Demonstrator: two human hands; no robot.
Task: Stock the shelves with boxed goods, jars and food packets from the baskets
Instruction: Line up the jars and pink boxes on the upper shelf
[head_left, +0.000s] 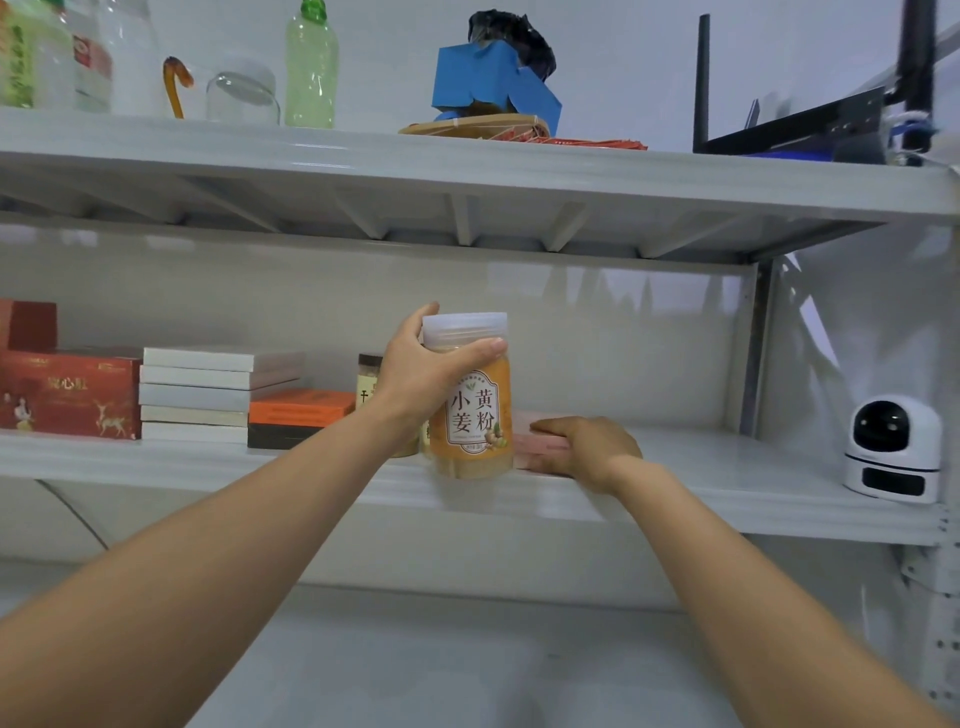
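My left hand (421, 374) grips an orange-labelled jar (471, 410) near its clear lid, holding it upright at the front edge of the middle shelf (727, 467). My right hand (587, 447) lies flat on a pale pink box (535, 441) that rests on the shelf just right of the jar. Behind my left wrist stands another jar (368, 379), mostly hidden.
On the shelf's left sit a red gift box (67, 395), a stack of white boxes (208, 392) and an orange-and-black box (296, 418). A white camera (893, 449) stands at the far right. The upper shelf holds bottles (310, 67), a glass jar and a blue box (493, 88).
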